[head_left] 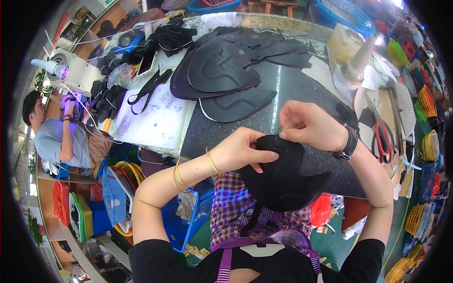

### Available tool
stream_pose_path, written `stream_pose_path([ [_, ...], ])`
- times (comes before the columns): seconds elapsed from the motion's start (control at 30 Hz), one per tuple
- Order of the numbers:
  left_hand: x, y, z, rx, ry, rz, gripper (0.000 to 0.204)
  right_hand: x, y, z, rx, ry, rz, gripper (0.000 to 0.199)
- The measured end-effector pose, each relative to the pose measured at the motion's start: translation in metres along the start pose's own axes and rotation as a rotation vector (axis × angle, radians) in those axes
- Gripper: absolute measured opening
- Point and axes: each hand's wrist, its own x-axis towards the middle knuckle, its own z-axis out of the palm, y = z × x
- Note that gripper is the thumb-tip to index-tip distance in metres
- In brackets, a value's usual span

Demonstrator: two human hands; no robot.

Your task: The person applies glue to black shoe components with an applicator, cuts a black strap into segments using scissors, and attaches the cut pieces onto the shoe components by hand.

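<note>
Pinching the black shoe piece (283, 177) beyond the table edge (198, 141), both hands' fingers (264, 158) grip it.

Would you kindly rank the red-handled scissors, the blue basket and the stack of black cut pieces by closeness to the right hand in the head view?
1. Red-handled scissors: just right of the right hand, at the table's edge.
2. Stack of black cut pieces: up-left on the table.
3. Blue basket: top, beyond the table.

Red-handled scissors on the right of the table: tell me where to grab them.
Grip the red-handled scissors by the looped handles, coming down from above with the right hand, which is nearer. They seem to lie flat among pale cut pieces, so the loops look easiest to pinch.
</note>
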Motion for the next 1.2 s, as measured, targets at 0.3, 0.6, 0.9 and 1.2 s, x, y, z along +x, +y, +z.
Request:
stream_pose_path([
  [0.3,-0.038,0.001,-0.005,0.587,0.183,0.380,0.026,-0.002,-0.016,0.029,0.049,-0.089,-0.110,0.049],
  [0.6,-0.090,-0.028,-0.261,0.498,0.749,-0.027,0.053,-0.024,0.026,0.065,0.307,-0.230,0.141,0.044],
  [0.9,-0.132,-0.066,-0.235,0.757,1.196,0.594,0.038,-0.001,-0.007,0.102,-0.241,-0.091,0.065,0.024],
  [1.2,-0.160,-0.058,-0.297,1.104,1.258,0.462,0.017,0.085,-0.010,0.138,-0.821,0.136,-0.690,0.019],
])
